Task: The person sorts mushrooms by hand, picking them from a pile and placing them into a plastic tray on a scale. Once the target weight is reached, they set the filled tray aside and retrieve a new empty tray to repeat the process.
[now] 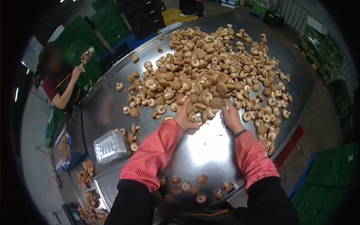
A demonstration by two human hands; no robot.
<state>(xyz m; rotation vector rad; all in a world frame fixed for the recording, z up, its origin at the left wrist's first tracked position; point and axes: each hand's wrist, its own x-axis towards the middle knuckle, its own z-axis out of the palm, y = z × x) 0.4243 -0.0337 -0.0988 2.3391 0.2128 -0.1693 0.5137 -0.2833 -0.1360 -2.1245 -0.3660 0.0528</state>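
At the middle of the view, reaches both hands into the near rim of a mushroom pile (210, 71). Digs the left hand (186, 116) in with fingers buried under the caps; cannot tell whether clenched on any. Curves the right hand (231, 117), just beside it at 3 o'clock, against the caps, blurred; cannot tell its grip either. Wears red checked sleeves (153, 153) on both forearms. Finds the pile sprawling from the hands toward 12 o'clock over a steel counter (202, 150). Has a stack of clear plastic trays (110, 146) at 8 o'clock and a few loose mushrooms (191, 185) at 6 o'clock near the counter's edge. Faces a co-worker (60, 86) at 10 o'clock, beyond the counter, with green crates (108, 22) behind.
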